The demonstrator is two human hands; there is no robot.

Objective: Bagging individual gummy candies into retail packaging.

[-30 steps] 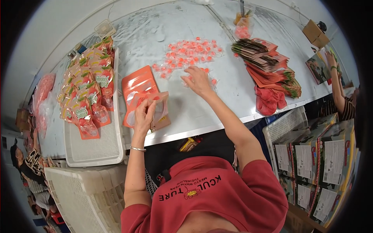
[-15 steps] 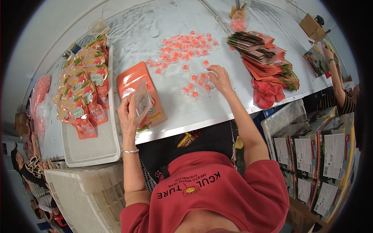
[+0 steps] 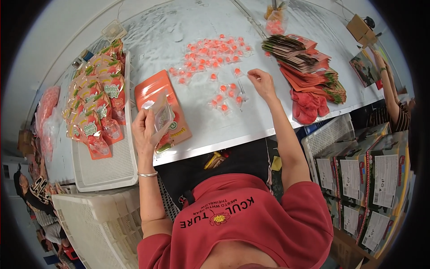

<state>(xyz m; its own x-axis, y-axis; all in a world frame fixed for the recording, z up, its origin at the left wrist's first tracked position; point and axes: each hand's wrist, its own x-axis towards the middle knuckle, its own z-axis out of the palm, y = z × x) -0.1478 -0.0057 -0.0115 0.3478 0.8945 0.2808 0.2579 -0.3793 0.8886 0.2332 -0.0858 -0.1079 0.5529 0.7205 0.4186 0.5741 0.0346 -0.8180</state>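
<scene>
My left hand (image 3: 144, 127) is closed on a clear plastic pouch (image 3: 164, 117), held tilted over the lower part of a flat red-orange printed pouch (image 3: 154, 85) on the table. My right hand (image 3: 263, 85) is just above the table, fingers curled and thumb side to the left. Whether anything small sits between its fingertips I cannot make out. Beside it on the left lies a small group of clear sachets with red-pink candies (image 3: 224, 107), and a single sachet (image 3: 237, 71) is closest to the fingertips. Farther back spreads a larger heap of the same sachets (image 3: 210, 56).
At left a white plastic tray (image 3: 105, 175) holds several filled pouches (image 3: 92, 96). At right are a stack of flat pouches (image 3: 304, 67) and a red cloth (image 3: 309, 107). Printed boxes (image 3: 351, 179) stand below the table edge. A co-worker's arm (image 3: 389, 87) reaches in at far right.
My right hand has moved right, away from the small group of sachets. My left hand has shifted slightly left and turned the clear pouch a little.
</scene>
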